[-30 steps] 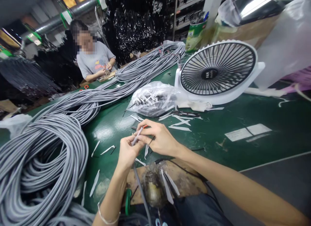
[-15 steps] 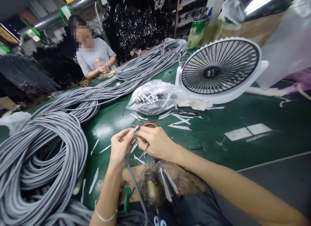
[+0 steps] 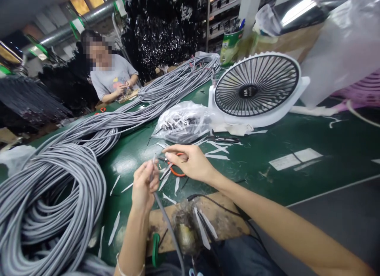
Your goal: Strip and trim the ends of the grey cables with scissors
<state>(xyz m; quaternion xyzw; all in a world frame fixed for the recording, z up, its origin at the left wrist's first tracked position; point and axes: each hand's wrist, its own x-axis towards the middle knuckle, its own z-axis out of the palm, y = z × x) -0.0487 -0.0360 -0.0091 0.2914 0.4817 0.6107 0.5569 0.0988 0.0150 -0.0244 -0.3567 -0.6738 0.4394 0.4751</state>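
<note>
My left hand [image 3: 145, 181] is closed around a grey cable [image 3: 166, 216] just below its upper end. From there the cable hangs down past a board toward my lap. My right hand [image 3: 188, 159] is beside the cable end, thumb and fingertips drawn together and pointing at it. Whatever lies between those fingertips is too small to make out. Partly hidden under the right hand is an orange-handled cutting tool [image 3: 177, 174]. White strips [image 3: 169, 198] are scattered around it on the green table [image 3: 252, 205].
Big coils of grey cable [image 3: 89, 181] fill the left side and run to the back. A clear bag [image 3: 181, 123] and a white fan [image 3: 258, 90] stand ahead. A stained board [image 3: 219, 220] lies before me. Across the table sits a co-worker [image 3: 113, 74].
My right hand has moved slightly up and away from the left hand, opening a gap. More of the orange-handled tool shows below it. The view has shifted a little.
</note>
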